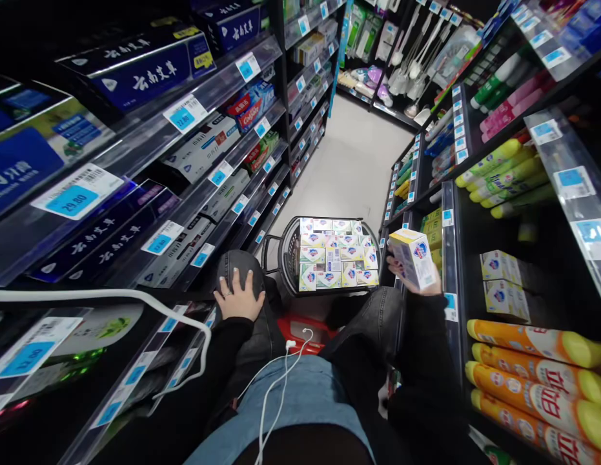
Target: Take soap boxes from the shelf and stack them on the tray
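My left hand point(239, 294) rests on my left knee with its fingers spread and nothing in it. In my right hand point(399, 271), held close to the right-hand shelf, is a white soap box point(416, 257) with a yellow end and a blue-red logo. It may be more than one box pressed together; I cannot tell. Between my knees and the aisle stands a dark basket point(286, 258), filled with rows of similar white soap boxes point(336, 252). More such soap boxes point(503, 284) are stacked on the shelf at the right.
Toothpaste boxes point(150, 74) line the left shelves. Orange bottles point(532, 381) with yellow caps lie on the lower right shelf, yellow-green bottles point(508, 168) above. A white cable point(135, 294) crosses at left. Something red point(305, 329) lies beneath me. Pale floor point(343, 161) stretches ahead.
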`<state>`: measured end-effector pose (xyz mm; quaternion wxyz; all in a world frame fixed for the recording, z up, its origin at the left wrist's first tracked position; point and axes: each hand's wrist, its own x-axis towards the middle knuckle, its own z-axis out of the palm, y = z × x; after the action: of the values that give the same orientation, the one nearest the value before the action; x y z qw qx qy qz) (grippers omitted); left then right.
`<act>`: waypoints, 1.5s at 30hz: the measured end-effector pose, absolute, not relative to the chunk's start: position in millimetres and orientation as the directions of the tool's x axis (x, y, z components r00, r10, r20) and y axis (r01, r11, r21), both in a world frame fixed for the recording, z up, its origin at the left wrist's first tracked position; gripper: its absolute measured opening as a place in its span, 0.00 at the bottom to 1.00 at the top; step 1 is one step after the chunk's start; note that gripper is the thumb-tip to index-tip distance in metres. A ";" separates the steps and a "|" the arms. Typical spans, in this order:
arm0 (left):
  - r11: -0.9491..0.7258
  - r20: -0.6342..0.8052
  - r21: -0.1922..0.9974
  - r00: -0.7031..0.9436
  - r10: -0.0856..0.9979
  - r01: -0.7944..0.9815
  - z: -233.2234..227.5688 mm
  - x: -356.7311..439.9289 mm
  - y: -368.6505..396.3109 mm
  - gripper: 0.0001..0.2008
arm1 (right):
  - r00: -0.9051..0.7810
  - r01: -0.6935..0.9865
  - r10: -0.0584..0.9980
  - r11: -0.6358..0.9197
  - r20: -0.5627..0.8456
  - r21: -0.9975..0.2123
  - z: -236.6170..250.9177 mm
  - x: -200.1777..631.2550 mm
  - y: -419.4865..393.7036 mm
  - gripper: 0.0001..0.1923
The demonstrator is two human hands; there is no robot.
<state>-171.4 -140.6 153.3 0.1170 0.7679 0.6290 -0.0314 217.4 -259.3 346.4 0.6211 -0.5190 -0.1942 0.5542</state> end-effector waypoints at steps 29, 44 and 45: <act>-0.161 -0.135 0.114 0.176 0.975 0.980 151.6 -175.2 -145.5 0.33 | 0.027 0.977 0.872 -0.125 -0.489 -0.170 142.7 229.7 -68.2 0.36; -0.142 -0.190 0.093 0.158 0.969 0.985 159.8 -169.8 -143.4 0.34 | 0.140 0.905 0.883 -0.298 -0.448 -0.304 126.8 226.7 -69.2 0.26; -0.140 -0.190 0.101 0.158 0.969 0.985 159.6 -170.2 -144.0 0.34 | 0.148 0.903 0.886 -0.302 -0.439 -0.304 125.9 225.7 -70.0 0.25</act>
<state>-170.2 -144.0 159.6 0.1009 0.7541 0.6478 -0.0393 225.7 -70.0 125.9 -0.0156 -0.7576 -0.5905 0.2777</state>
